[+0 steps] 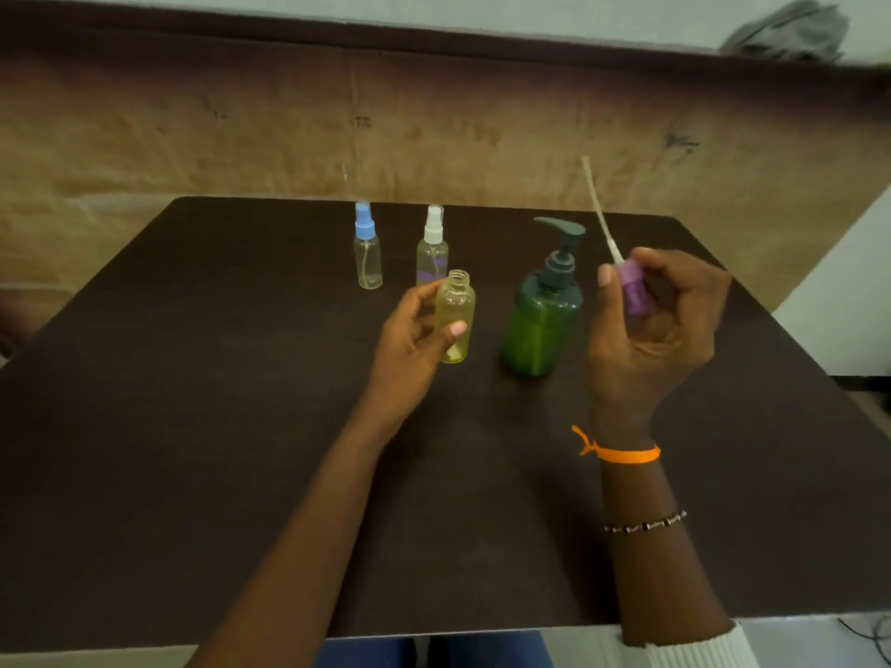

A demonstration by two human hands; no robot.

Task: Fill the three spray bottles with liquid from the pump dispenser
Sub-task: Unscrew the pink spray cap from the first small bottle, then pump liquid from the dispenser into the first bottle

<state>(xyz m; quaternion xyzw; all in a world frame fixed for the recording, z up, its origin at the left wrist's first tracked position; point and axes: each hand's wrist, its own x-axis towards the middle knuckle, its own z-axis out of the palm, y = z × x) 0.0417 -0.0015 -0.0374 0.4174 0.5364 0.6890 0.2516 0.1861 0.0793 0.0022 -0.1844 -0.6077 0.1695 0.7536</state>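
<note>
On the dark table (pixel 193 426), far left of the row, a blue-capped bottle (pixel 368 248) is seen upright, capped, and seemingly empty. Just to its right a white-capped bottle (pixel 432 245) is stood, also capped, with a purple patch low on its body. In front of that one, an open bottle (pixel 456 315) is gripped by the left hand (pixel 414 339), thumb across the front and fingers curled behind it; its threaded neck is bare, and it is held just above or on the table, which cannot be told. Next along, the green pump dispenser (pixel 542 325) is stood untouched between the two hands, its dark nozzle pointed left. Right of it, the purple spray cap (pixel 636 289) is pinched in the raised right hand (pixel 651 330), fingers curled round it, with its pale dip tube (pixel 598 209) angled up and away. An orange band (pixel 622 453) and a beaded bracelet (pixel 646 525) are worn on the right wrist.
</note>
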